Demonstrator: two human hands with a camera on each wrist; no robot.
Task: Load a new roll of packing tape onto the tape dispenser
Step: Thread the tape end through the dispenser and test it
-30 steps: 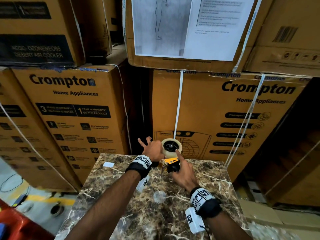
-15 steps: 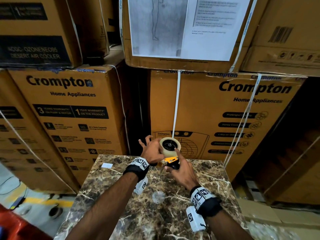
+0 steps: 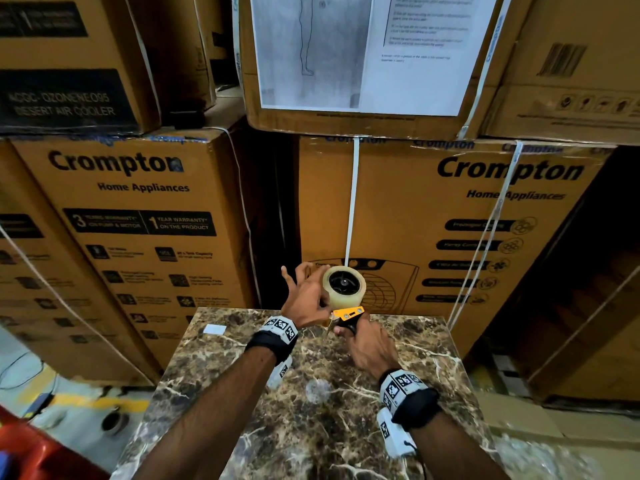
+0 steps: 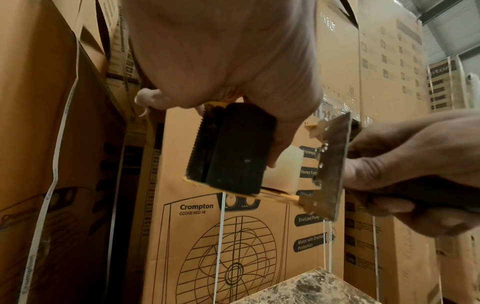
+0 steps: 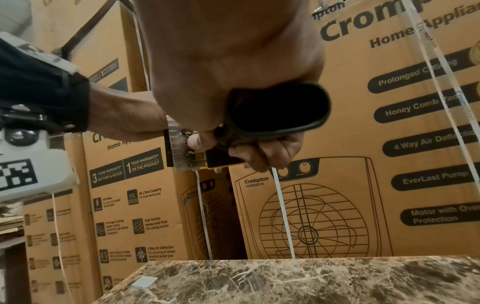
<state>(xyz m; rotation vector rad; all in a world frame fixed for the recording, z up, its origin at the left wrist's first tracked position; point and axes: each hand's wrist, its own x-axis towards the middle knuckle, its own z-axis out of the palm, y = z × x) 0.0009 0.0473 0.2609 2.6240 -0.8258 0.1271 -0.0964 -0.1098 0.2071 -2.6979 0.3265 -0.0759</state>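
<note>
A small white card [image 3: 214, 329] is lying near the far left corner of the marble worktop [image 3: 311, 427], well apart from the hands. Strapped cardboard cartons [image 3: 138, 216] are standing stacked close behind the worktop's far edge, walling it in, and printed sheets [image 3: 363, 50] are hanging on an upper carton.

Above the far edge, the left hand [image 3: 304, 299] is pressing its thumb against the side of the tape roll [image 3: 344, 287], its other fingers spreading apart and loose behind the roll. The roll is sitting on the black hub of the tape dispenser [image 3: 346, 315], held up clear of the worktop. In the left wrist view the dispenser's black roller [image 4: 231, 148] is hiding most of the roll.

The right hand [image 3: 370, 344] is clamping its fingers around the dispenser's black handle [image 5: 278, 111], just below the roll.
</note>
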